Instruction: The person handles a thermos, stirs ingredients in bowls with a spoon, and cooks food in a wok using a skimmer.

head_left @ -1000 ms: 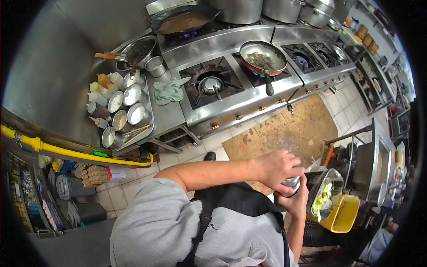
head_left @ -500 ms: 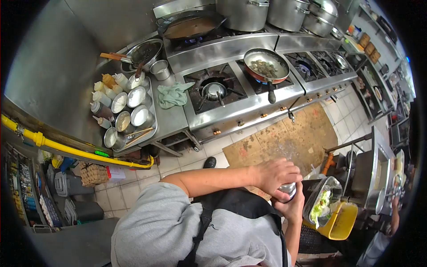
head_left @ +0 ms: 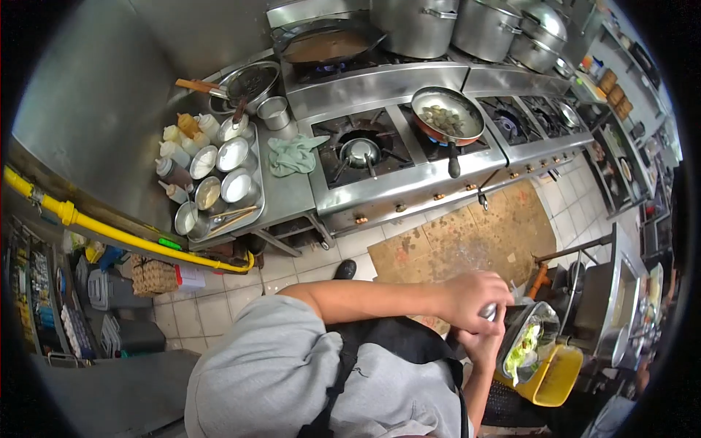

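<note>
Both of my hands meet low in front of my body, to the right of the apron. My left hand (head_left: 471,299) reaches across, its fingers wrapped over the upper part of a shiny silver metal container (head_left: 488,312). Just below, my right hand (head_left: 482,344) is closed around the same container. Only a small rounded silver part shows between the hands, so its exact kind is hidden. Beside the right hand stands a metal bin (head_left: 537,321) with green leaf scraps (head_left: 524,354). On the stove, a red frying pan (head_left: 448,117) holds small pale-brown pieces.
A wok of brown liquid (head_left: 328,47) and large stockpots (head_left: 412,29) stand behind the stove. At left are a tray of metal tubs (head_left: 234,155), squeeze bottles (head_left: 175,153) and a green cloth (head_left: 293,155). A yellow tub (head_left: 558,376) is at right; cardboard (head_left: 467,226) covers the floor.
My left hand has shifted right and turned over the silver container, covering more of it. The right hand keeps its grip. My view has shifted slightly.
</note>
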Motion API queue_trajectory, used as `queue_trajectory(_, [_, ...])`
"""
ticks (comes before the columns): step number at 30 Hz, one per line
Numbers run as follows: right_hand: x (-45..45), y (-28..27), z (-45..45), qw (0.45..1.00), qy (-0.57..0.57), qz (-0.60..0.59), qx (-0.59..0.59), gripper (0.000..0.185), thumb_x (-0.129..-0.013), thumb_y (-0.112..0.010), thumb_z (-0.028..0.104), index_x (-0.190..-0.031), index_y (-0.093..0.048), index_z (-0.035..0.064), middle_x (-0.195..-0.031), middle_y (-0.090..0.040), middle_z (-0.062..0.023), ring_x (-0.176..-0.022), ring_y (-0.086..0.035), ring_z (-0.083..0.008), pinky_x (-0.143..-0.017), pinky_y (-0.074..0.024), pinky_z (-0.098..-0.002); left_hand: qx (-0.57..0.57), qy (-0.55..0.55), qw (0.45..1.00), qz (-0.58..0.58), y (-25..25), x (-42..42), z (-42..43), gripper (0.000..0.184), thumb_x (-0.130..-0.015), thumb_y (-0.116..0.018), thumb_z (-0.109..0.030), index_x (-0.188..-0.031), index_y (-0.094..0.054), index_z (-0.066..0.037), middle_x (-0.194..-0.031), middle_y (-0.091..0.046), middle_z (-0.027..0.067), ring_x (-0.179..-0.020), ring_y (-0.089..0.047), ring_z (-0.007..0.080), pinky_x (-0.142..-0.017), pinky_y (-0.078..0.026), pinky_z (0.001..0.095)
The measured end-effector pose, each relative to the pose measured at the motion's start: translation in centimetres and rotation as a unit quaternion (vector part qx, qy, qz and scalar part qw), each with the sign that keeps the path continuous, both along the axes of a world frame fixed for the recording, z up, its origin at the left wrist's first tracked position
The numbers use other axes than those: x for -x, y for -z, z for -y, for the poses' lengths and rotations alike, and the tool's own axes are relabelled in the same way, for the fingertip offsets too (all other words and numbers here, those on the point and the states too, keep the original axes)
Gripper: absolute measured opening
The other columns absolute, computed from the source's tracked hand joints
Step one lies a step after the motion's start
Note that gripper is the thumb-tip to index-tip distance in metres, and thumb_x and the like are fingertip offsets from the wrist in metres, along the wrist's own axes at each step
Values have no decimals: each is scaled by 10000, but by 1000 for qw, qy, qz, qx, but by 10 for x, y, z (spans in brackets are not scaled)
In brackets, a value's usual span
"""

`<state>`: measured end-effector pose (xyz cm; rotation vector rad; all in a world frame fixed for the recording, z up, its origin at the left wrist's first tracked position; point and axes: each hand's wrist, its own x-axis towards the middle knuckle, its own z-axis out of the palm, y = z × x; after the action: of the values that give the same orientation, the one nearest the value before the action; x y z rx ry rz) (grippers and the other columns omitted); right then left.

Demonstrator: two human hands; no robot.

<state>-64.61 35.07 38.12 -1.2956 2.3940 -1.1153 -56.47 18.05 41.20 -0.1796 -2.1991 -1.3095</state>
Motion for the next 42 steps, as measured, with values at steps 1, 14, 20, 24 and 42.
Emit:
queue_trajectory(1, [0, -10, 2, 997, -17, 67, 40, 892, -541, -852, 288, -1272, -436, -9, -1074, -611, -160, -965, -626, -252, -830, -500, -361, 42, 12, 999, -21, -7, 3, -4, 442, -778, -677, -401, -1050, -629, -55, -1035, -625, 122, -1005, -585, 326, -847, -476, 418])
queue_trajectory(14, [32, -48, -44, 925, -69, 291, 236, 836, -482, -834, 280, -1188, -492, -11, -1108, -552, -60, -992, -572, -218, -846, -474, -342, 12, 156, 930, -332, -101, 22, -15, 392, -637, -759, -414, -816, -644, -85, -840, -630, 75, -776, -633, 294, -712, -510, 409])
queue_trajectory(20, [23, -81, -6, 961, -89, 255, 55, 975, -467, -854, 331, -1260, -414, -29, -1172, -510, -74, -1064, -517, -228, -901, -437, -366, 12, 24, 989, -143, -78, 8, 0, 440, -641, -712, -373, -918, -654, -36, -847, -624, 121, -807, -621, 316, -723, -512, 400])
queue_trajectory(24, [18, -78, -8, 960, -99, 235, 112, 929, -479, -869, 397, -1211, -483, -23, -1154, -526, -79, -1046, -531, -223, -905, -435, -365, -6, 103, 983, -151, -85, 5, 7, 351, -649, -682, -311, -853, -659, -27, -815, -619, 122, -818, -616, 324, -732, -510, 409])
queue_trajectory(42, [-34, -14, 102, 969, -9, 155, 192, 924, -631, -851, 114, -1389, -341, -21, -1288, -481, -164, -1174, -495, -262, -1013, -385, -375, -178, -133, 966, 135, 15, -71, 30, 963, -668, -805, -351, -1434, -296, -67, -1355, -487, 197, -1270, -483, 335, -1054, -391, 401])
